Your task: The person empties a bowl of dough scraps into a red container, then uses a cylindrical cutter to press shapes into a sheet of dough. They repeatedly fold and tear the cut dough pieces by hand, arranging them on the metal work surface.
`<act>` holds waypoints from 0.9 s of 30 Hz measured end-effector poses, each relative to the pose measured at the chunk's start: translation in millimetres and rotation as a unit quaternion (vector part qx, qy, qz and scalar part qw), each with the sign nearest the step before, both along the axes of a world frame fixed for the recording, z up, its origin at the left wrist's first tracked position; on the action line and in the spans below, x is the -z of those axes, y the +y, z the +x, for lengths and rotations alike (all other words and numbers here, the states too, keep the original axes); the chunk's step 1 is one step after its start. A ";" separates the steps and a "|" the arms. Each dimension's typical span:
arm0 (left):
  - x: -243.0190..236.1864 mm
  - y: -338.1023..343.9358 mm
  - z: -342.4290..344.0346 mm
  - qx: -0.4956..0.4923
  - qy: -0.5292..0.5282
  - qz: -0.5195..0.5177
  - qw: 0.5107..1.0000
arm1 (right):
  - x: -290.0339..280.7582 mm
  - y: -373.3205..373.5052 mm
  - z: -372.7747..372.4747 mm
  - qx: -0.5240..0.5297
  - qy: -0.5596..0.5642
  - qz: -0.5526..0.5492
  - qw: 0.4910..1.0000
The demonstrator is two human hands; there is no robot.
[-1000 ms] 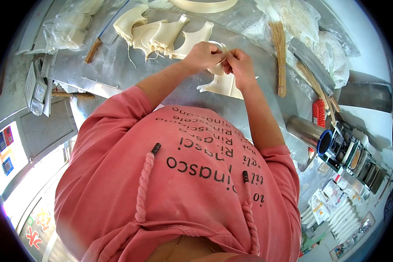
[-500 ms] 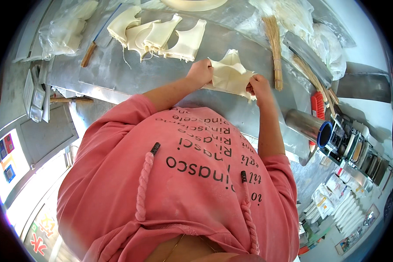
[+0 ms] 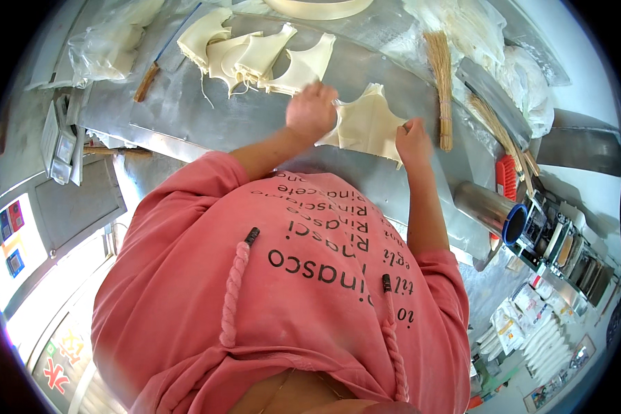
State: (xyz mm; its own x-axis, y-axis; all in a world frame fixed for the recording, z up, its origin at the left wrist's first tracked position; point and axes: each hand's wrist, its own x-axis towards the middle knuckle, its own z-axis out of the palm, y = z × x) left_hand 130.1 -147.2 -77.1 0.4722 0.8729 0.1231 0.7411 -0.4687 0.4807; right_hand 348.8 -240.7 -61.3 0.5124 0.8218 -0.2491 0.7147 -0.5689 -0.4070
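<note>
A cream-coloured dough sheet (image 3: 368, 125) with curved cut-outs lies at the near edge of the metal table. My right hand (image 3: 414, 143) is closed on its right corner, thumb and fingers pinched together. At the sheet's left corner is my left hand (image 3: 312, 112), smeared by motion; its fingers look bent, but whether they grip the dough cannot be made out. Beyond that hand, to the left, similar dough pieces (image 3: 263, 55) lie overlapping in a row, with thin strands hanging from their edges.
A straw brush (image 3: 440, 90) lies right of the sheet, near a wide metal blade (image 3: 493, 103). Further right are a red brush (image 3: 506, 177) and a metal cylinder with a blue rim (image 3: 490, 210). A wooden-handled tool (image 3: 146, 81) and plastic bags (image 3: 107, 52) are at the left.
My left hand has moved slightly away from me and to the left. The dough sheet, bunched at its top before, now lies flatter. My right hand stays at its corner.
</note>
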 end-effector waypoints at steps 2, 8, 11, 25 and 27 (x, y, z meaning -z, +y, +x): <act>-2.8 29.4 -15.1 -0.078 0.002 0.084 0.993 | -7.0 4.1 -12.5 -0.019 0.012 0.056 0.998; 2.0 70.1 -39.0 -0.163 0.080 -0.001 0.983 | -1.2 52.6 -64.7 -0.129 0.206 0.188 0.952; 0.9 71.7 -39.6 -0.135 0.052 0.017 0.989 | -0.5 91.4 -91.9 -0.091 0.329 0.152 0.927; -4.4 77.6 -41.9 -0.118 0.031 -0.010 0.992 | 11.1 148.8 -116.3 0.057 0.529 0.020 0.847; -6.2 78.9 -37.9 -0.107 -0.046 -0.069 0.991 | 7.1 147.8 -116.5 0.065 0.545 0.022 0.836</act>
State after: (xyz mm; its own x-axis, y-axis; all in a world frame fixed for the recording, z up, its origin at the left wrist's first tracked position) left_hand 92.2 -68.3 -70.9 0.2668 0.9633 0.0289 0.7668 -0.2303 0.5991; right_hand 232.3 -92.8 -68.5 0.0872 0.7975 -0.5970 -0.1610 -0.5801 -0.7985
